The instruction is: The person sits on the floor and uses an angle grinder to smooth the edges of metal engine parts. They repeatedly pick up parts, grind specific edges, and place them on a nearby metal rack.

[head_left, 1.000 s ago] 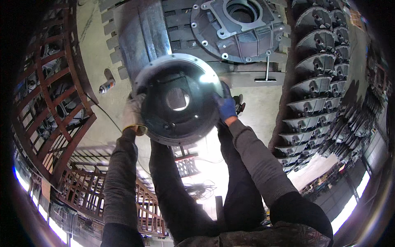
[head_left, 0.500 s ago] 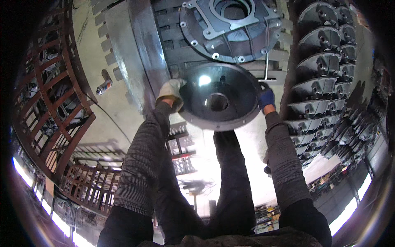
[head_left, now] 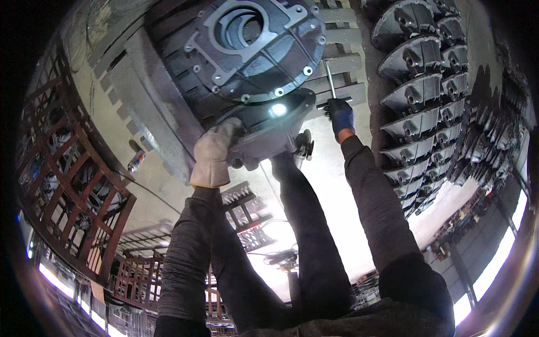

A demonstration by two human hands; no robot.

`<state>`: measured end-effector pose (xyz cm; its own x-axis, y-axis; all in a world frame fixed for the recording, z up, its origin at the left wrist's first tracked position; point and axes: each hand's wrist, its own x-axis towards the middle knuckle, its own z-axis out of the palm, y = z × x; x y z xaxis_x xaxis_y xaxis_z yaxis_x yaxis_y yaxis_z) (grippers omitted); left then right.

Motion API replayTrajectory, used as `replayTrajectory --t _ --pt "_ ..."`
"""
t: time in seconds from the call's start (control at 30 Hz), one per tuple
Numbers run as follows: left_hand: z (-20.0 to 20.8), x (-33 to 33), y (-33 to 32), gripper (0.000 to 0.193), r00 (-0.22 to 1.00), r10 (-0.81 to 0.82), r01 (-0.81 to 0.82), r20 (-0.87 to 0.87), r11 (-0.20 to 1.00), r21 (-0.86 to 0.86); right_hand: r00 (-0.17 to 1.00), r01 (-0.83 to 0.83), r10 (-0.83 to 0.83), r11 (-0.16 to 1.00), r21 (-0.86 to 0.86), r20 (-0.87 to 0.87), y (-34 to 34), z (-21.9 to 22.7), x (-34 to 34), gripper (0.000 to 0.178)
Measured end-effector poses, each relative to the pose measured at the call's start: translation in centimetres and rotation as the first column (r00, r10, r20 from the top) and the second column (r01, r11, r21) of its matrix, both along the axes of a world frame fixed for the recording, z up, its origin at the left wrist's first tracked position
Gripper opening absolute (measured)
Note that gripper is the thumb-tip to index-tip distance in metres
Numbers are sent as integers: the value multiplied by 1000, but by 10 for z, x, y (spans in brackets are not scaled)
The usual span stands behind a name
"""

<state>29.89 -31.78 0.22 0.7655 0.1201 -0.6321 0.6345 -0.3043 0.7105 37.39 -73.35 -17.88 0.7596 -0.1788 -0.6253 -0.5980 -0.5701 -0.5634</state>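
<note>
My left hand (head_left: 214,151), in a pale work glove, grips the rim of a dark bell-shaped metal housing (head_left: 266,137). That housing is tilted, with its outer side toward me and its far edge close to a larger casting. My right hand (head_left: 341,117), in a blue and black glove, is closed around the crossbar of a T-handle wrench (head_left: 330,78). The wrench's shaft points away from me over the slatted bench. The larger flanged casting (head_left: 292,64) has a round bore and bolt holes around its edge.
Rows of stacked metal housings (head_left: 412,95) stand on the right. Brown metal cage racks (head_left: 73,174) are on the left, with a spray can (head_left: 136,161) on the floor beside them. A grey slatted bench (head_left: 343,62) lies under the large casting.
My right hand has let go of the housing's rim and taken hold of the T-handle wrench. The housing has tipped up in my left hand, hiding its hollow inside and centre hole.
</note>
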Motion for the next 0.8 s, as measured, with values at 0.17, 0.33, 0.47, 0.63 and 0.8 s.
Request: replayTrajectory --t 0.17,0.33,0.47,0.63,0.8 --pt "-16 -5 14 80 938 -184 165 294 982 88 936 -301 353 779 -550 -11 -58 -77 16 38" --pt "-7 -2 18 77 907 -346 286 242 925 250 801 -515 560 462 -722 -213 -47 -114 46 41" --pt "-3 9 20 76 846 -443 338 296 876 344 832 -498 554 729 -470 -22 -44 -92 32 38" --pt "-2 8 21 45 952 -196 200 235 980 7 988 -6 47 963 269 -146 -29 53 -51 39" --pt "-14 3 27 41 822 -434 350 369 896 272 967 69 84 822 566 -240 24 264 -114 77"
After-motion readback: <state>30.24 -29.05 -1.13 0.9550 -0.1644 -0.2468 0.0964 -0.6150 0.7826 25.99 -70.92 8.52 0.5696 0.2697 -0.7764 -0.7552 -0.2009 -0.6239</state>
